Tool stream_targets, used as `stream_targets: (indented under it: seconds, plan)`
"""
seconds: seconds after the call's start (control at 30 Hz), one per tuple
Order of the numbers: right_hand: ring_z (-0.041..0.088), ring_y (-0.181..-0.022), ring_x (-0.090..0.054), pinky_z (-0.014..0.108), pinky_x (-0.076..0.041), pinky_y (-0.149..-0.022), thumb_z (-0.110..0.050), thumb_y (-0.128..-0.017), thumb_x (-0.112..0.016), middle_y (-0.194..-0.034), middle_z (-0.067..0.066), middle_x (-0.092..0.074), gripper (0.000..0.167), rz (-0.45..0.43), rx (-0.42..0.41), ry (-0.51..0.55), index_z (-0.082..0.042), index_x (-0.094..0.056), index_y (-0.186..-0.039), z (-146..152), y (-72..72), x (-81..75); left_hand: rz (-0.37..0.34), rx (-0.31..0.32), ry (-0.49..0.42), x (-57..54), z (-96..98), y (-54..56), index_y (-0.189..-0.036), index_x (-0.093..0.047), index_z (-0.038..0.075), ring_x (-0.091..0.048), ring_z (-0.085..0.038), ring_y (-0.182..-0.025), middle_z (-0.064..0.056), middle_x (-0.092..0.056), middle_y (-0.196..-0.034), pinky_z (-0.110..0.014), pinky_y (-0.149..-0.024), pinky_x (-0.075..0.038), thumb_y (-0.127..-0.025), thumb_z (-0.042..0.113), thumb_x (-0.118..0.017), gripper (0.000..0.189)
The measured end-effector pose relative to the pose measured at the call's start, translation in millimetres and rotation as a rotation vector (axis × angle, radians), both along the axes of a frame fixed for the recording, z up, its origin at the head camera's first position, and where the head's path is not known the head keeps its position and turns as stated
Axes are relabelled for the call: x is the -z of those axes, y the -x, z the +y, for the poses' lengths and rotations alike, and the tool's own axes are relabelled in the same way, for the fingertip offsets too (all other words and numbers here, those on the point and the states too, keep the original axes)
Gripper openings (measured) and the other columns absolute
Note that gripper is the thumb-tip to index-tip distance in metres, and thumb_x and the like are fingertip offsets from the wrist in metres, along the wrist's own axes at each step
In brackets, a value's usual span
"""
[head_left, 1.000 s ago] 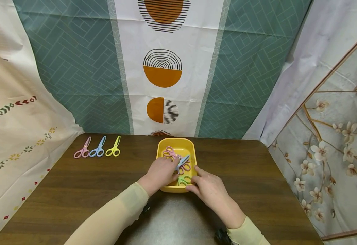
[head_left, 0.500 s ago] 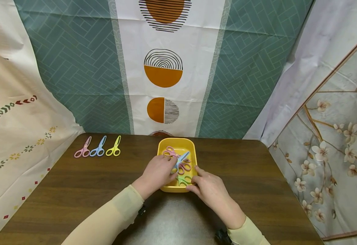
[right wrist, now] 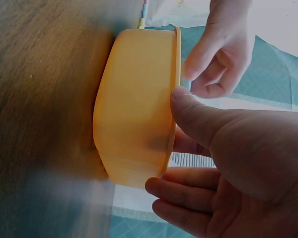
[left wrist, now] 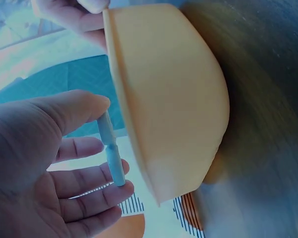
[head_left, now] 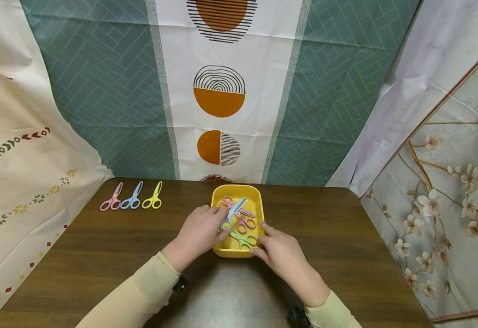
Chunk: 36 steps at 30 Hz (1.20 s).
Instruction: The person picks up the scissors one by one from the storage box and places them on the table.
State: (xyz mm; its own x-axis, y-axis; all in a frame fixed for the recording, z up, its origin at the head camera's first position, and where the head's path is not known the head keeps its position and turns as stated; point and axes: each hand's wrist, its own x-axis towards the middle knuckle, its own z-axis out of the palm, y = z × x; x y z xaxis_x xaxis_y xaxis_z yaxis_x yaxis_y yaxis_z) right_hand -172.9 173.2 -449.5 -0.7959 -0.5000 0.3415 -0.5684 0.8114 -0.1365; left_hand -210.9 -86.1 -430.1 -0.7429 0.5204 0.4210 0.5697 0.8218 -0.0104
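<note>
Blue scissors: we see them held above the yellow tray, handle pinched between thumb and fingers of the left hand. Right hand grips the tray's near right rim. We note pink scissors and green scissors inside.

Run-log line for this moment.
left hand: pinches blue scissors over tray | right hand: grips tray | in tray: pink scissors, green scissors

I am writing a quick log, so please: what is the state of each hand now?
Left hand: holding blue scissors.
Right hand: holding the yellow box by its rim.
</note>
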Motion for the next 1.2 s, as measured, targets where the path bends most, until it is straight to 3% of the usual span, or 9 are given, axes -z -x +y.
stream_targets:
  seconds: [0.33, 0.77, 1.2]
  plan:
    - [0.034, -0.105, -0.079, 0.046, -0.062, -0.074, -0.04, -0.093, -0.089, -0.141, 0.025, -0.07, 0.027, 0.011, -0.004, -0.007, -0.016, -0.079, -0.089, 0, -1.2, -0.8, -0.015, -0.028, -0.026, -4.6, -12.6, -7.6, -0.11, -0.07, 0.008, -0.062, -0.024, -0.08, -0.004, -0.071, -0.092, -0.043, -0.079, -0.054, -0.089, 0.03, -0.093, 0.038]
    - [0.035, -0.108, -0.078, 0.048, -0.062, -0.075, -0.042, -0.094, -0.088, -0.143, 0.025, -0.069, 0.028, -0.02, 0.011, -0.013, -0.016, -0.078, -0.089, 0, 0.2, 0.5, 0.018, -0.022, -0.067, -3.5, -24.7, -11.2, -0.1, -0.064, 0.008, -0.059, -0.025, -0.076, -0.003, -0.068, -0.089, -0.042, -0.073, -0.051, -0.088, 0.029, -0.095, 0.039]
    - [0.036, -0.111, -0.078, 0.048, -0.062, -0.076, -0.041, -0.093, -0.089, -0.144, 0.026, -0.068, 0.028, -0.03, 0.009, -0.007, -0.016, -0.077, -0.088, 0, -0.6, -0.6, 0.031, -0.052, -0.071, -2.5, -38.7, -18.7, -0.104, -0.067, 0.009, -0.056, -0.023, -0.074, 0.0, -0.065, -0.086, -0.04, -0.07, -0.049, -0.089, 0.027, -0.092, 0.034]
